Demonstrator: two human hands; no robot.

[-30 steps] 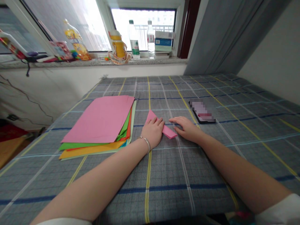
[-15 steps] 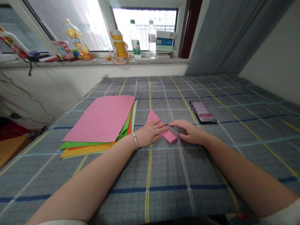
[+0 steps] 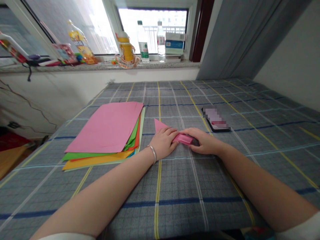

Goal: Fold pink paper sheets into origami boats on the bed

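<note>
Closest to my view, two bare forearms reach forward across a checked grey cloth (image 3: 160, 213). The person's left hand (image 3: 163, 142), with a thin silver bracelet (image 3: 152, 154) at the wrist, and right hand (image 3: 203, 145) meet near the middle of the cloth, fingers pressed toward each other. Between their fingertips they pinch a folded pink paper (image 3: 182, 138), which lies flat on the cloth, its narrow end showing between the hands and its pointed corner sticking out past the left hand.

Just left of the left hand lies a stack of coloured paper (image 3: 105, 128), pink on top, with green, orange and yellow edges showing beneath. To the right of the right hand, near it, is a phone (image 3: 215, 119), its screen blurred.

Farther off, a windowsill (image 3: 100, 66) holds a yellow bottle (image 3: 81, 41), a yellow jar (image 3: 126, 50), two water bottles (image 3: 143, 43) and a box (image 3: 174, 43). A grey curtain (image 3: 240, 36) hangs at the right.
</note>
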